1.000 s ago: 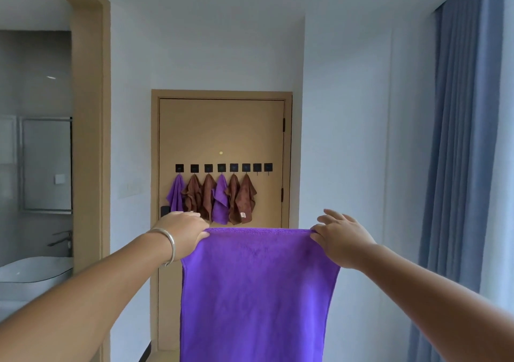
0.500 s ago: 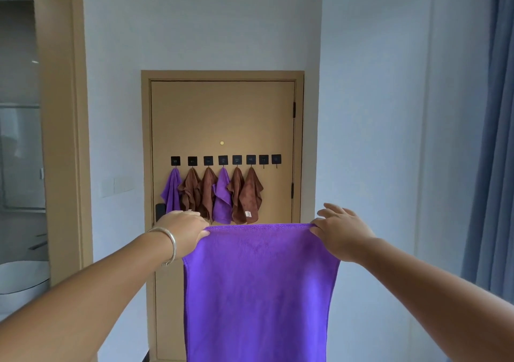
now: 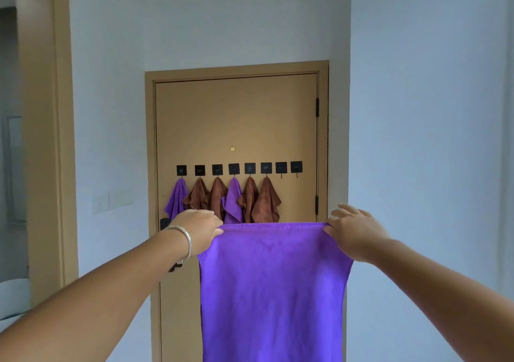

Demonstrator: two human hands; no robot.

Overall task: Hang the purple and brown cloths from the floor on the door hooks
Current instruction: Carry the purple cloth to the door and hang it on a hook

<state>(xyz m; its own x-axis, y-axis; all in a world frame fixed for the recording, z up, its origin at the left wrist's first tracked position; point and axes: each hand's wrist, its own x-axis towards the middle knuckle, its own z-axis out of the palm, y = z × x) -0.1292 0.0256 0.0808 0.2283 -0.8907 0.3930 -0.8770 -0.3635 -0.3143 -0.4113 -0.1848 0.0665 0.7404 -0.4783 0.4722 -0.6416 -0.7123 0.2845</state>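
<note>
I hold a purple cloth point(image 3: 272, 289) spread flat in front of me by its top edge. My left hand point(image 3: 199, 229), with a silver bangle on the wrist, pinches the top left corner. My right hand point(image 3: 353, 229) pinches the top right corner. Ahead is a tan door point(image 3: 236, 116) with a row of black hooks point(image 3: 239, 168). Several cloths hang on the left hooks: a purple one point(image 3: 176, 198), brown ones point(image 3: 217, 197), another purple one point(image 3: 233, 200) and more brown ones point(image 3: 265, 201). The two rightmost hooks point(image 3: 288, 167) are bare.
White walls point(image 3: 417, 111) flank the door on both sides. A tan door frame point(image 3: 59, 139) at the left opens onto a bathroom. A black door handle point(image 3: 164, 223) shows partly behind my left wrist.
The view has moved closer to the door and shifted right; the door and hooks look larger. Both hands keep the same hold on the cloth.
</note>
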